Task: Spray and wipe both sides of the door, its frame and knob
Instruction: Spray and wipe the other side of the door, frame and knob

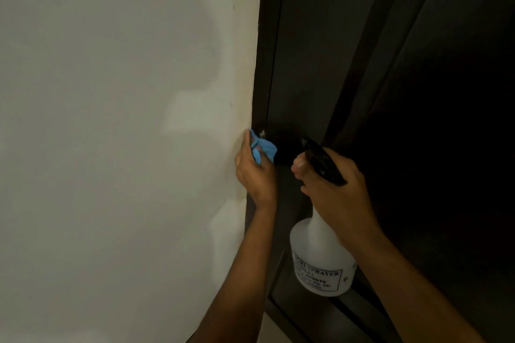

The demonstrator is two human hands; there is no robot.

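Fingers (246, 147) of your left hand (255, 172) bunch soft blue cloth (263, 147) against dark door frame (262, 64); right hand (331, 178) wraps spray bottle (320, 256) neck, probably light, slippery plastic; keep hold high.

Both my forearms reach up and forward; my left hand (255, 172) is curled in a grip, just beside my right hand (331, 184), also clenched.

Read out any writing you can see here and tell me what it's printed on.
"SPRAYER": on the boxed label of the white spray bottle held in the right hand.
The word before it is cut off.
The label's lower lines, including a number, are too blurred to read.
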